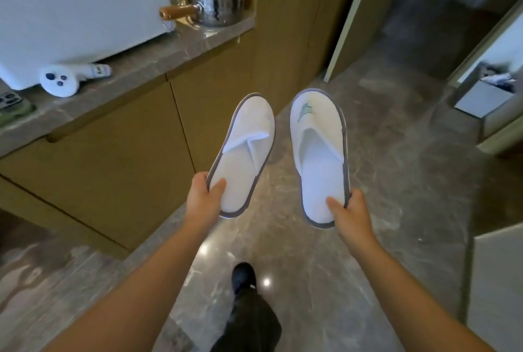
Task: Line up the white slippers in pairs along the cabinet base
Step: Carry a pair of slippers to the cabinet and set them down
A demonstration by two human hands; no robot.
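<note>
Head view: a white slipper held in each hand above the floor

The left hand [205, 196] pinches the heel edge of the plain slipper [244, 153], thumb on the insole. The right hand [349, 211] pinches the heel of the crested slipper [319, 153] the same way. Both hang in the air over the marble floor [396, 181], just right of the cabinet base [119, 181]. They look light, soft and floppy, with thin grey-trimmed soles; the heel rim seems the surest hold

The phone [11, 105] at the left edge is cut off; the box [481, 97] at the right edge is blurred, its contents unreadable.
</note>
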